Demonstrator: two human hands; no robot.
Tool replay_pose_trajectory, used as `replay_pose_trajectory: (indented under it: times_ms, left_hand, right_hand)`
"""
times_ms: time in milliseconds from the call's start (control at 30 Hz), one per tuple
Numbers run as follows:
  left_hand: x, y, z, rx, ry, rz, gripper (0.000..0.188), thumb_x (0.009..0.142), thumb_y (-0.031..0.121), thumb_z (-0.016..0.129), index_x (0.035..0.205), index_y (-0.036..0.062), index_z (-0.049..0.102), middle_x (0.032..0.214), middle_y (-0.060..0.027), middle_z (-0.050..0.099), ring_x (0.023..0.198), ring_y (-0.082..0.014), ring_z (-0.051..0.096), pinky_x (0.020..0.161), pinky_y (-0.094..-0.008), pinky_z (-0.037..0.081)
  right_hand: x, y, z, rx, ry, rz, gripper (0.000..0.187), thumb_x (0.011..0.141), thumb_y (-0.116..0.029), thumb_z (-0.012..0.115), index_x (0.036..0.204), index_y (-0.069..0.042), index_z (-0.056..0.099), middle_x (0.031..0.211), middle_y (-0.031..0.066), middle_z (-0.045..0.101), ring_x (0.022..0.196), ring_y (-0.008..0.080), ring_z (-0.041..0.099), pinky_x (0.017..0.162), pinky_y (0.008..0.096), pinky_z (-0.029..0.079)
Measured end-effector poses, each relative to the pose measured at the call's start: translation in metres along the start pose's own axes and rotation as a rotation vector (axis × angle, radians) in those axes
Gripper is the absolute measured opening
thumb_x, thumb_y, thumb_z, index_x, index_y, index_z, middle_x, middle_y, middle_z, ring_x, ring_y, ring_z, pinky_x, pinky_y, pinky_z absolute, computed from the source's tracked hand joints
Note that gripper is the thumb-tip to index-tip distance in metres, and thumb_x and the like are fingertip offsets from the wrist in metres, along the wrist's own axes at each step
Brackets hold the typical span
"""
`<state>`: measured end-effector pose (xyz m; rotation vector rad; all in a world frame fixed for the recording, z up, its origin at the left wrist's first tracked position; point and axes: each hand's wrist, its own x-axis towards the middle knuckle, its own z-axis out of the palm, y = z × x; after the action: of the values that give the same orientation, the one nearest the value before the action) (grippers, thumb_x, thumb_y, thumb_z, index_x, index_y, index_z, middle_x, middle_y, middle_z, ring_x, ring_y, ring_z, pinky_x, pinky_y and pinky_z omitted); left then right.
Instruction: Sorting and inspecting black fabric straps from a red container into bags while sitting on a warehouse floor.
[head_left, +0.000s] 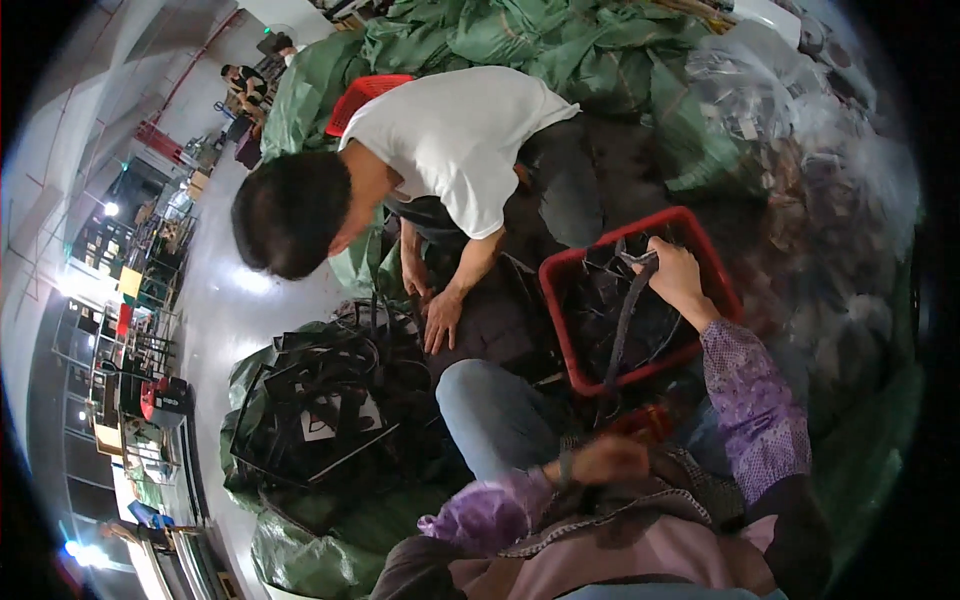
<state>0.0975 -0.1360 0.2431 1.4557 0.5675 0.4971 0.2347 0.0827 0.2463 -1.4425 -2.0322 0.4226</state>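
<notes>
My right hand [675, 275] is closed on the upper end of a dark grey strap [630, 318], above a red plastic basket [562, 335]. The strap hangs down across the basket's near rim. Dark strips and thin cord-like pieces [590, 295] lie tangled inside the basket. My left hand [605, 460] is low in front of my body, smeared by motion, so its fingers cannot be made out. Beside it, near the basket's near side, is a red-orange thing [648, 423] of a kind I cannot tell.
Across from me a person in a white shirt [455, 130] bends over, both hands on dark material [480, 320]. A heap of black pieces [330, 410] lies on green sheeting at the left. Green sacks [520, 40] and clear plastic bags [750, 90] stand behind; another red basket [365, 98] is farther back.
</notes>
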Motion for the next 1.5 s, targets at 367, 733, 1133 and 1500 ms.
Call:
replay_pose_trajectory:
  times_ms: [367, 733, 1133, 1500]
  left_hand:
    - [-0.027, -0.028, 0.04, 0.819, 0.161, -0.044, 0.036, 0.075, 0.023, 0.051, 0.11, 0.015, 0.046, 0.111, -0.0088, 0.046, 0.094, -0.0284, 0.049, 0.075, -0.0376, 0.043]
    - [-0.043, -0.029, 0.036, 0.862, 0.146, -0.264, 0.037, 0.072, 0.022, 0.05, 0.107, 0.0101, 0.045, 0.089, -0.0149, 0.054, 0.083, -0.033, 0.052, 0.068, -0.0398, 0.044]
    - [-0.036, -0.035, 0.021, 0.929, 0.27, 0.091, 0.026, 0.071, 0.012, 0.046, 0.096, 0.0097, 0.05, 0.093, -0.0142, 0.049, 0.081, -0.0327, 0.051, 0.07, -0.04, 0.043]
    - [-0.018, -0.003, 0.062, 1.037, -0.082, -0.429, 0.033, 0.078, 0.023, 0.043, 0.109, 0.0139, 0.047, 0.105, -0.0119, 0.048, 0.081, -0.032, 0.054, 0.065, -0.0427, 0.046]
  right_hand:
    - [-0.004, 0.017, 0.026, 0.046, 0.082, -0.045, 0.027, 0.064, -0.024, 0.065, 0.072, -0.005, 0.049, 0.064, 0.0138, 0.055, 0.066, 0.0327, 0.054, 0.055, 0.0393, 0.041]
    - [-0.001, 0.055, 0.023, 0.218, 0.389, 0.175, 0.026, 0.064, -0.022, 0.065, 0.073, -0.003, 0.05, 0.07, 0.0139, 0.057, 0.07, 0.0294, 0.056, 0.059, 0.0363, 0.042]
    - [-0.014, 0.052, 0.012, 0.141, 0.39, 0.179, 0.026, 0.064, -0.026, 0.065, 0.078, -0.008, 0.052, 0.07, 0.0116, 0.058, 0.069, 0.0308, 0.056, 0.058, 0.0389, 0.043]
    - [-0.012, 0.066, 0.037, 0.072, 0.373, 0.117, 0.026, 0.065, -0.027, 0.063, 0.072, -0.008, 0.048, 0.069, 0.0116, 0.056, 0.071, 0.0331, 0.054, 0.058, 0.0431, 0.041]
